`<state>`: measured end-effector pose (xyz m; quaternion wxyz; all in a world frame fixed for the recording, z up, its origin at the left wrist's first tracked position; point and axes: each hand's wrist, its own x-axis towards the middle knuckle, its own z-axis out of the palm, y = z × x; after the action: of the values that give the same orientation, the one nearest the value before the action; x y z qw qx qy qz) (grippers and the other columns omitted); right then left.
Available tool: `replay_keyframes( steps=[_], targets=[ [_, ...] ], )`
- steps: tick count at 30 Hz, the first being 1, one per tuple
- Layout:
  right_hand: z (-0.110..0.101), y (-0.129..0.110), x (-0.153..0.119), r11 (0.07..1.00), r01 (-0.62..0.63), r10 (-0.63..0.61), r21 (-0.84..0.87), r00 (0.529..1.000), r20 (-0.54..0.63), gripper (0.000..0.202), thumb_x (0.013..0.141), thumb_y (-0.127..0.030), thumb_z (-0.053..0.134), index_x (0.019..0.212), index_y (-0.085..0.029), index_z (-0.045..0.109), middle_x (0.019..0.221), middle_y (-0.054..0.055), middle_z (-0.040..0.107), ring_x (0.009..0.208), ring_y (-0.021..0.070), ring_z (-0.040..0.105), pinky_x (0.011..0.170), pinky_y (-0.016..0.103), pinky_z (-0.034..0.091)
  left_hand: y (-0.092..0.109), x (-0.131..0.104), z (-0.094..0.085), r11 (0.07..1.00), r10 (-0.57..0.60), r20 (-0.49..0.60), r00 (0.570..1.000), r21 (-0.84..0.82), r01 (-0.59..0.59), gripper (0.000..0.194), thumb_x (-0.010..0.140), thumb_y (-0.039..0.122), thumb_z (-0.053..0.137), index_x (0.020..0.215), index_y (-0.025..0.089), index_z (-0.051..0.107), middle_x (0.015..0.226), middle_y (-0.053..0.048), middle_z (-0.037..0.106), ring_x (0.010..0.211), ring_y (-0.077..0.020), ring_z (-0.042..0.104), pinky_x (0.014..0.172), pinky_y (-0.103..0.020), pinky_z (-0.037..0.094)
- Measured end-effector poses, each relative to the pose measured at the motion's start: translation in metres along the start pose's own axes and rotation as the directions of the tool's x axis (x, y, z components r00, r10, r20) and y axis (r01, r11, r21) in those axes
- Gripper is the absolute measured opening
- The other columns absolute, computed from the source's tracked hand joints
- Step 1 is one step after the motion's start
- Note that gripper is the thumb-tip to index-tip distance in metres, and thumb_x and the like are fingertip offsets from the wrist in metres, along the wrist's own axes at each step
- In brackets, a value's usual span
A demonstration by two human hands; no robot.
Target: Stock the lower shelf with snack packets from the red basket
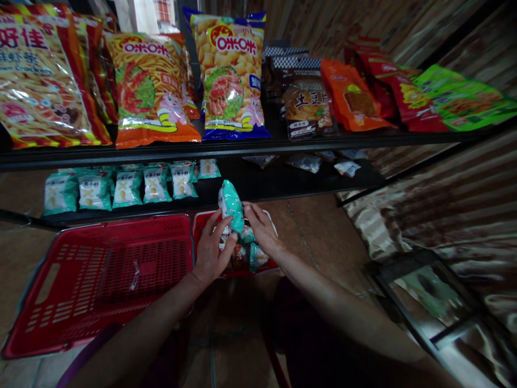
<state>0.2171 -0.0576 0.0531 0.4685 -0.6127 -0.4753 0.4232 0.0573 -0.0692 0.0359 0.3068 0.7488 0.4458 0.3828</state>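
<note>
A small teal and white snack bag [233, 203] is tilted upright between my hands, in front of the lower shelf. My left hand [213, 247] grips its left side and lower part, with the thumb toward the bottom. On the right edge, the fingers of my right hand [262, 230] pinch the bag. Directly underneath is a small red basket [197, 222] with a white rim, partly hidden by my hands. Inside it lie more snack packets, among them a teal bag [257, 256].
On the lower shelf [258, 188], teal snack bags [129, 186] stand in a row at left; small packets [305, 161] lie at right. Large snack bags [232, 75] line the upper shelf. A big red basket [153, 269] sits left, a dark metal frame [436, 302] right.
</note>
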Motion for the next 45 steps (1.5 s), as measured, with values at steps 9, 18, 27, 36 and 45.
replay_keyframes(
  steps=[9, 18, 27, 36, 45],
  targets=[
    [0.011, -0.001, -0.006, 0.909, -0.182, 0.115, 0.374, 0.974, 0.193, 0.051, 0.074, -0.050, 0.066, 0.120, -0.029, 0.058, 0.109, 0.001, 0.068, 0.101, 0.0199, 0.062, 0.091, 0.034, 0.049, -0.003, -0.001, 0.003, 0.969, 0.070, 0.010, 0.997, 0.236, -0.071, 0.042, 0.090, 0.029, 0.045, 0.131, 0.022, 0.051, 0.145, -0.011, 0.039, 0.132, -0.0282, 0.037, 0.108, -0.047, 0.033],
    [0.011, 0.007, -0.003, 0.864, -0.227, 0.146, 0.449, 0.967, 0.206, 0.050, 0.067, -0.029, 0.075, 0.115, -0.028, 0.059, 0.102, -0.001, 0.070, 0.090, 0.0177, 0.065, 0.086, 0.033, 0.050, -0.003, -0.001, 0.003, 0.993, 0.052, 0.062, 0.997, 0.103, -0.058, 0.048, 0.095, 0.029, 0.033, 0.140, 0.014, 0.036, 0.143, -0.015, 0.044, 0.134, -0.0225, 0.037, 0.111, -0.045, 0.030],
    [0.006, 0.000, -0.002, 0.784, -0.372, 0.341, 0.497, 0.927, 0.156, 0.040, 0.060, -0.029, 0.076, 0.098, -0.023, 0.064, 0.095, 0.003, 0.073, 0.083, 0.0208, 0.067, 0.072, 0.033, 0.053, -0.016, 0.004, 0.006, 0.971, -0.233, -0.122, 0.965, -0.087, 0.223, 0.040, 0.091, 0.036, 0.043, 0.126, 0.017, 0.050, 0.139, -0.014, 0.048, 0.130, -0.0246, 0.042, 0.110, -0.048, 0.032],
    [0.008, 0.022, 0.000, 0.813, -0.350, 0.301, 0.464, 0.937, 0.180, 0.047, 0.061, -0.039, 0.078, 0.104, -0.026, 0.064, 0.094, 0.003, 0.072, 0.080, 0.0194, 0.067, 0.070, 0.033, 0.053, -0.036, 0.010, 0.021, 0.587, -0.558, 0.137, 0.818, -0.632, 0.506, 0.047, 0.076, 0.028, 0.060, 0.121, 0.017, 0.052, 0.103, -0.009, 0.068, 0.083, -0.0198, 0.067, 0.062, -0.030, 0.056],
    [0.022, 0.040, 0.021, 0.900, -0.235, 0.239, 0.367, 0.970, 0.036, 0.044, 0.060, -0.040, 0.077, 0.100, -0.024, 0.067, 0.088, 0.001, 0.072, 0.077, 0.0177, 0.065, 0.071, 0.032, 0.052, -0.059, 0.023, 0.024, 0.733, -0.519, -0.054, 0.853, -0.541, 0.412, 0.044, 0.076, 0.020, 0.058, 0.120, 0.019, 0.053, 0.096, -0.005, 0.068, 0.078, -0.0155, 0.065, 0.068, -0.028, 0.054]
  ],
)
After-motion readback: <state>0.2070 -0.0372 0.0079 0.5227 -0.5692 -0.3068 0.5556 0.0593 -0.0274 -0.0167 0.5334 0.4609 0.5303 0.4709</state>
